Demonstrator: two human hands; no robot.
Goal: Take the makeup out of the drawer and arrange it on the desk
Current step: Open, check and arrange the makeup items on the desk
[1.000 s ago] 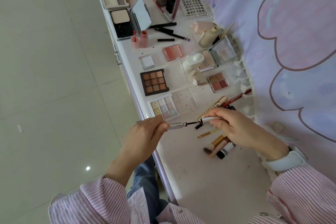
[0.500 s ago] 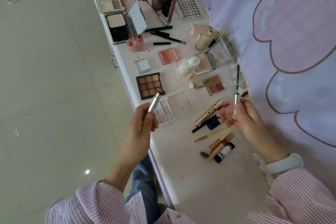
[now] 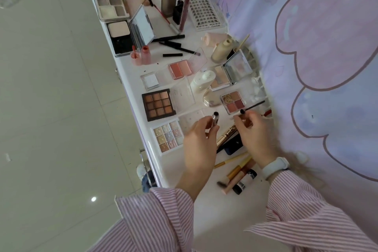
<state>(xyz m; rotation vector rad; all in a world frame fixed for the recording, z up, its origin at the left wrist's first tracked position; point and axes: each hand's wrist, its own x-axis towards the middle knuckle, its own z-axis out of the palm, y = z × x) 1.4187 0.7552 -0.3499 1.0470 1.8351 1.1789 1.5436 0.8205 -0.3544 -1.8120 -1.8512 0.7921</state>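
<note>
Nearest, at six o'clock, a black-capped tube (image 3: pixel 245 182) and brushes (image 3: pixel 235 172) lie on the white desk (image 3: pixel 173 170). Just beyond, the left hand (image 3: pixel 199 141) pinches a silver mascara tube (image 3: pixel 215 119), open mouth up; the right hand (image 3: pixel 254 131) grips its wand (image 3: pixel 252 107), bristles pointing to two o'clock. Towards twelve, the brown palette (image 3: pixel 158 104), blush (image 3: pixel 180 69) and powder compact (image 3: pixel 120 37) sit laid out.

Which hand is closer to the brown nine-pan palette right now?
Left. The left hand, holding the tube, sits just right of the brown palette. The right hand, holding the wand, is farther right, nearer the wall.
</note>
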